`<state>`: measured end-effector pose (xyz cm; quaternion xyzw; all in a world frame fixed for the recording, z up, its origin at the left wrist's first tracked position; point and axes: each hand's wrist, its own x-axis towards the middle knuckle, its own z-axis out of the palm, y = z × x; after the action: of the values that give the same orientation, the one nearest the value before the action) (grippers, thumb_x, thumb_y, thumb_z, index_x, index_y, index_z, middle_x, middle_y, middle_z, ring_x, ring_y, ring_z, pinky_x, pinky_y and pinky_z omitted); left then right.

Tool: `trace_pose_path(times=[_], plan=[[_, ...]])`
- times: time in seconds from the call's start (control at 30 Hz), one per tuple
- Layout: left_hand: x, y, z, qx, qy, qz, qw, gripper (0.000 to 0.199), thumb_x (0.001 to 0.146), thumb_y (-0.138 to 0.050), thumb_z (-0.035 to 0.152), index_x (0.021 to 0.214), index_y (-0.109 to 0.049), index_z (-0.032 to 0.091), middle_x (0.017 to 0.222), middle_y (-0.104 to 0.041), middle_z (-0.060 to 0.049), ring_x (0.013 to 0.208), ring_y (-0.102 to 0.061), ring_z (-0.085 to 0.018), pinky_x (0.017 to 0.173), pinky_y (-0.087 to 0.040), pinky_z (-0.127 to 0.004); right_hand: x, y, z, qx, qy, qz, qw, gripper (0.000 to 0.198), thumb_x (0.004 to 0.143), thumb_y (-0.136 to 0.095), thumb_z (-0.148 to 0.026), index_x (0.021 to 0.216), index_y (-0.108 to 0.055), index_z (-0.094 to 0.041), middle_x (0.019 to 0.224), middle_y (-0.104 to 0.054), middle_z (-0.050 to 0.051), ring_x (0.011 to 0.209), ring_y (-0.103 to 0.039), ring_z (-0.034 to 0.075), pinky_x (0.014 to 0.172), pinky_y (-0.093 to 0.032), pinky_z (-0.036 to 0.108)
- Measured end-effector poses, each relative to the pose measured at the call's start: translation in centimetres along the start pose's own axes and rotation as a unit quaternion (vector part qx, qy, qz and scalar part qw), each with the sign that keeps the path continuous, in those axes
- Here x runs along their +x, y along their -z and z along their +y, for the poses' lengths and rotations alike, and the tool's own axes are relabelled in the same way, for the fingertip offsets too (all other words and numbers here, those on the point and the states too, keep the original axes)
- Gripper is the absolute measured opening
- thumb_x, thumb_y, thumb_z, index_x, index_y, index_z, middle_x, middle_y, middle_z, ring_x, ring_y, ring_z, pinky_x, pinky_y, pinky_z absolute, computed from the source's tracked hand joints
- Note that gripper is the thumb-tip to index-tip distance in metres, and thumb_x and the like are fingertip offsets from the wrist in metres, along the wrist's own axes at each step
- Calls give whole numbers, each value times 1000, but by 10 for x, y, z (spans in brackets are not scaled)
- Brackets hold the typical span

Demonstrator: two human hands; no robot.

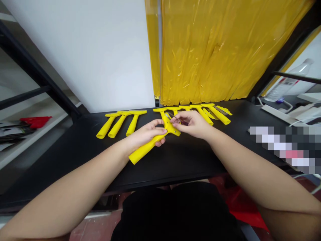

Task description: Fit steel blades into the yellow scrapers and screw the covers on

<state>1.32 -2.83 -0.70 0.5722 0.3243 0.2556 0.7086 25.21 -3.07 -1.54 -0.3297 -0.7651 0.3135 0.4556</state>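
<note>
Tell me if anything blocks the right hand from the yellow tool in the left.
Nothing visible does. The right hand, pinching a small dark item too unclear to name, is right at the head of the yellow tool, which the left hand grips. The other yellow tools lie beyond, on the black table.

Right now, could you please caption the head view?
Left hand holds a yellow T-shaped tool, right hand at its crossbar.

Bottle label [286, 81]: a pale band with red stood on the clear bottle [303, 68], well to the right of the right hand [192, 124]; its marks were perhaps print, too small to read.
Pixelated patch [288, 147]: lay right of the same hand, its surface masked.
Readable text: none.
</note>
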Motion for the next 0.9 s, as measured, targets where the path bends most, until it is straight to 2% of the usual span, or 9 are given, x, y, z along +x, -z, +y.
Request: trace_pose_path(times=[0.13, 0.3, 0.43, 0.6, 0.77, 0.9], plan=[[-3, -6, 3, 1, 1, 2, 1000, 51, 84, -83, 33, 118, -47, 21, 71, -64, 2, 57, -61, -13, 49, -40, -20, 1, -3, -1, -36, 31, -11, 999, 12, 90, -71, -26, 98, -76, -19, 92, -75, 6, 82, -67, 19, 77, -54, 34], [-6, -11, 5, 3, 4, 1, 1000, 52, 83, -84, 33, 118, -48, 20, 72, -64, 1, 57, -63, -13, 49, -41, -20, 4, -3, -4, -73, 45, -7, 996, 10, 90, -74, -30, 93, -78, -21, 86, -62, 3, 79, -58, 18, 76, -51, 35], [-7, -12, 4, 8, 1, -1, 1000, 52, 83, -84, 34, 118, -47, 21, 74, -65, 1, 60, -66, -15, 49, -42, -20, 5, -4, 1, -22, 38, -6, 999, 12, 87, -78, -33, 88, -76, -22, 89, -59, 3, 84, -58, 19, 82, -50, 37], [-7, -13, 4, 17, -13, -1, 1000, 51, 83, -84, 35, 116, -47, 20, 76, -68, 0, 61, -67, -15, 50, -45, -21, 6, -3, 8, 28, -7, -20, 999, 19, 84, -82, -35, 93, -72, -21, 88, -56, 1, 77, -52, 16, 74, -45, 33], [-7, -15, 5, 14, -21, 3, 1000, 53, 84, -85, 35, 117, -46, 20, 75, -69, 0, 59, -67, -15, 50, -45, -21, 7, -3, 10, 43, -13, -16, 999, 23, 83, -83, -38, 90, -71, -20, 90, -58, 1, 81, -53, 16, 80, -45, 35], [-7, -15, 3, 30, -38, -2, 999, 50, 86, -83, 36, 116, -46, 21, 74, -71, 0, 56, -65, -14, 50, -46, -22, 7, -7, 2, 120, -60, -16, 991, 38, 76, -89, -41, 89, -61, -20, 88, -55, -2, 77, -49, 13, 74, -44, 31]])
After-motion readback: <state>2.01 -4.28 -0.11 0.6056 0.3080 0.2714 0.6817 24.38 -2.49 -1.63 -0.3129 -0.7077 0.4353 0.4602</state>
